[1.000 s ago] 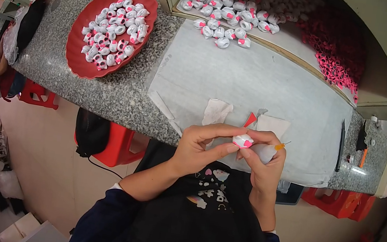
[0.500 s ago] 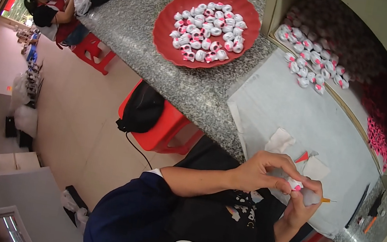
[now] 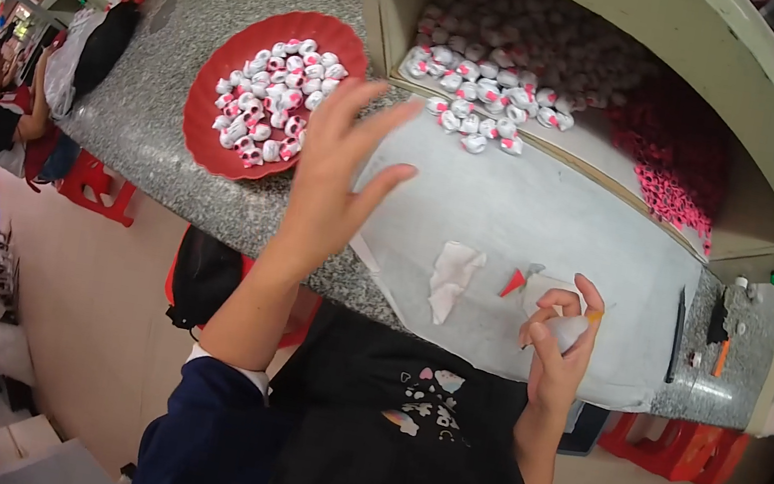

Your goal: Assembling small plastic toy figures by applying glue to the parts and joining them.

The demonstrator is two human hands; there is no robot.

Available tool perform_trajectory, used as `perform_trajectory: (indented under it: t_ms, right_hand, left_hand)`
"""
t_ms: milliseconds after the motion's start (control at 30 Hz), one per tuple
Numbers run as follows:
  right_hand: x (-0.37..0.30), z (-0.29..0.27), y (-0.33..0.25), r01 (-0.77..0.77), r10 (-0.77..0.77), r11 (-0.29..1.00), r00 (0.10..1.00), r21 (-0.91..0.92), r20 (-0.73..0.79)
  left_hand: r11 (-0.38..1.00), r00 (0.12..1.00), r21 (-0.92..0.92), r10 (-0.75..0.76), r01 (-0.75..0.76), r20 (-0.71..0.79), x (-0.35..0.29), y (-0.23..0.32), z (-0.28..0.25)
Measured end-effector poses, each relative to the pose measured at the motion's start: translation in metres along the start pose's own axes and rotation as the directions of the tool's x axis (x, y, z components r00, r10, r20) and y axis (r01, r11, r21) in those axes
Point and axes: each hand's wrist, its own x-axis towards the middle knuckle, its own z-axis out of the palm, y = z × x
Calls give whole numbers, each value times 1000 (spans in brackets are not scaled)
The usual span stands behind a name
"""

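My left hand [image 3: 338, 168] is raised over the worktop between the red plate and the shelf, fingers spread, with nothing visible in it. Just left of it, the red scalloped plate [image 3: 201, 137] holds many small round white pieces [image 3: 275, 83] with pink marks. Beyond its fingertips lie more white-and-pink pieces [image 3: 475, 104] along the shelf edge. Held above the paper, my right hand [image 3: 555, 365] has its fingers curled round a small translucent squeeze bottle [image 3: 567, 329] with an orange-yellow needle tip.
White paper [image 3: 535, 205] covers the worktop, with a crumpled white scrap [image 3: 452, 278] and a red cone-shaped tip [image 3: 512, 282] on it. A shelf opening [image 3: 608, 125] holds heaped white pieces and pink bits [image 3: 667, 200]. Black and orange tools [image 3: 720, 356] lie right. Another person [image 3: 8, 111] sits far left.
My left hand has left the right hand and swung up and left, opening. The white-and-pink piece held between both hands no longer shows there. My view has turned toward the right.
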Motion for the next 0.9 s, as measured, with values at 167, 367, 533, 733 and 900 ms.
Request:
perform_trajectory:
  t_ms: [167, 367, 533, 733, 900]
  right_hand:
    - [-13, -8, -9, 17, -22, 993, 999, 115, 38]
    - [-14, -30, -2, 15, -21, 990, 999, 140, 38]
    - [-7, -32, -2, -2, 0, 990, 1000, 144, 9]
    - [-6, -30, -3, -73, 69, 987, 997, 147, 29]
    - [-11, -23, -9, -49, 35, 989, 994, 142, 101]
  left_hand:
    - [965, 958, 16, 260, -264, 121, 35, -5, 95]
    - [922, 939, 205, 296, -329, 174, 32, -20, 130]
    - [437, 894, -781, -247, 447, 373, 9, 17, 100]
    - [-240, 697, -760, -302, 604, 650, -38, 39, 79]
    - [-313, 658, -720, -292, 620, 694, -63, 51, 70]
